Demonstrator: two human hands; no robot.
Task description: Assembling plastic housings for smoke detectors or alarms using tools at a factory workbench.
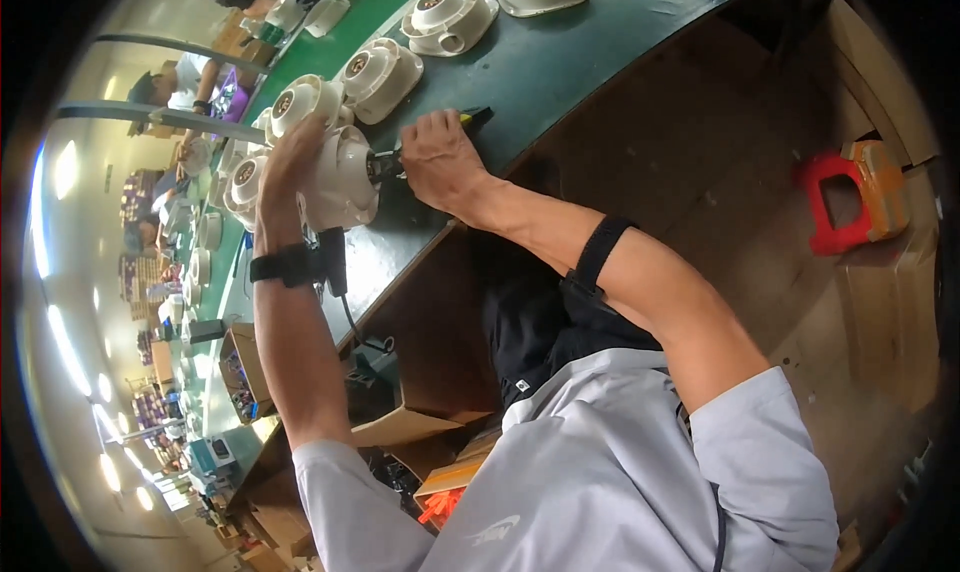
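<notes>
My left hand (pixel 290 162) grips a cream-white plastic lamp housing (pixel 345 177) held on its side above the green work belt (pixel 560 62). My right hand (pixel 440 157) is closed around a dark screwdriver with a yellow-and-black handle (pixel 472 118), its tip at the housing's end. Both wrists and the right forearm carry black bands. More white housings with brass sockets stand just behind the hands: one (pixel 305 100) next to my left hand, another (pixel 380 72) beyond it.
Further white housings (pixel 450 17) line the belt toward the top. Small cardboard boxes of parts (pixel 245 372) sit at the belt's near edge. A red plastic stool (pixel 835 202) stands on the floor at right. Other people (pixel 180 82) work along the line.
</notes>
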